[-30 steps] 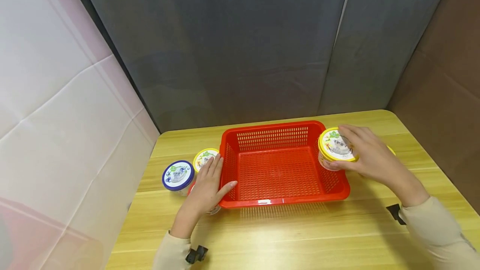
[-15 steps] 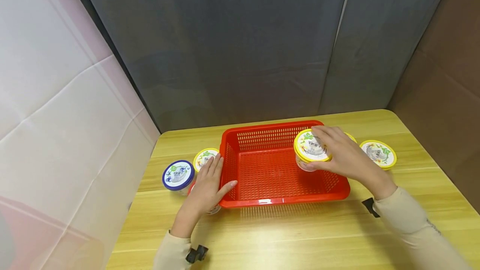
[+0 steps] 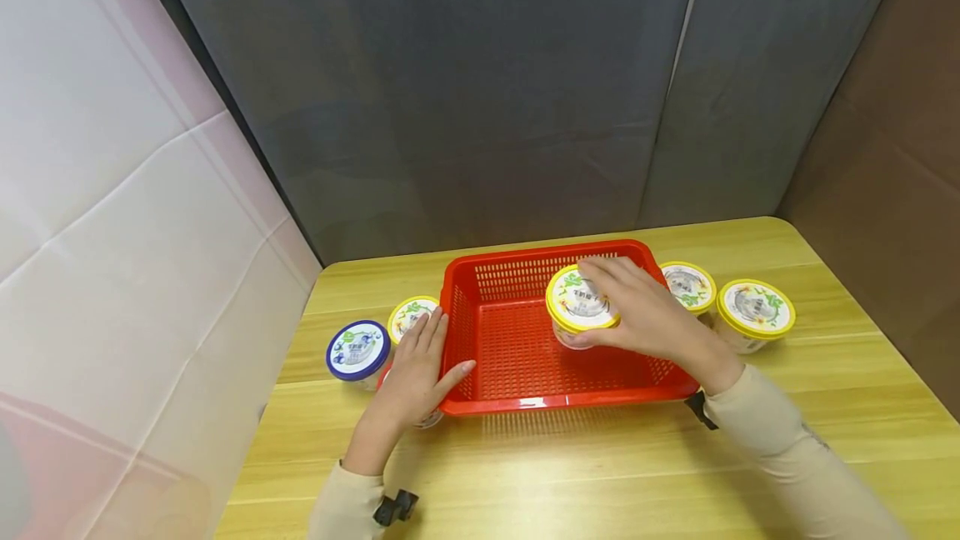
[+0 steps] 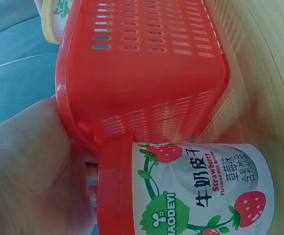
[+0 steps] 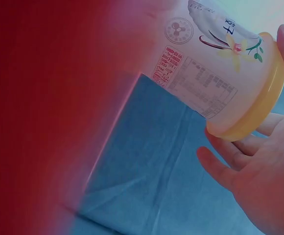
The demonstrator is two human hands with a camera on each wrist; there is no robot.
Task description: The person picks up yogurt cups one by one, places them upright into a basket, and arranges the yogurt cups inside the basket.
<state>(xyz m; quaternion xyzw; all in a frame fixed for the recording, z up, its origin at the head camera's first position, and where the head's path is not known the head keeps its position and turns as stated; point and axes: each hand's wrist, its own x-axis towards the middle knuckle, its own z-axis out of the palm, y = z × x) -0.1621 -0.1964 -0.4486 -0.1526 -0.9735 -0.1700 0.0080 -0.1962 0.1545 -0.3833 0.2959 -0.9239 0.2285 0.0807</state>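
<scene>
In the head view my right hand grips a yellow-lidded milk drink cup by its lid, above the inside of the red plastic basket. The right wrist view shows thumb and fingers round the yellow rim of the cup, which has a flower print. My left hand lies with straight fingers along the basket's left rim. Below that hand stands a red-lidded strawberry milk cup, mostly covered by the hand in the head view.
Left of the basket stand a blue-lidded cup and a yellow-lidded cup. Right of it are two more yellow-lidded cups, a nearer one and one beside the rim. A grey partition rises behind the wooden table.
My right hand has carried the yellow-lidded cup leftward from the basket's right rim to over its middle, uncovering the two cups on the right. The left hand has stayed in place.
</scene>
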